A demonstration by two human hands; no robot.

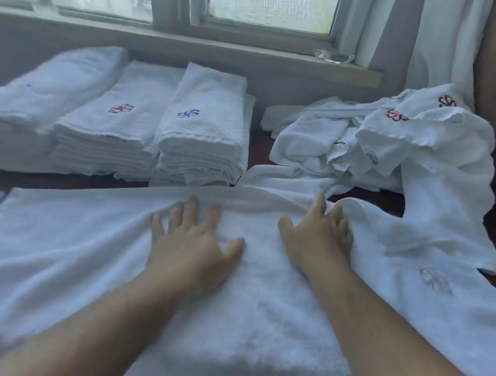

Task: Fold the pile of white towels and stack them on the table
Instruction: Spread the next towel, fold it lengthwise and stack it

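Head view: left hand (194, 243) lies flat, fingers spread, on the spread towel (77, 261); right hand (318, 236) grips a fold. Soft, limp cloth, best taken by its corners.

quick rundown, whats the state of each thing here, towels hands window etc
spread towel: laid out flat, right part rumpled
left hand: flat, fingers spread, pressing on the spread towel
right hand: on the towel beside a raised fold
folded stacks: three neat stacks side by side
unfolded pile: crumpled heap
window: closed
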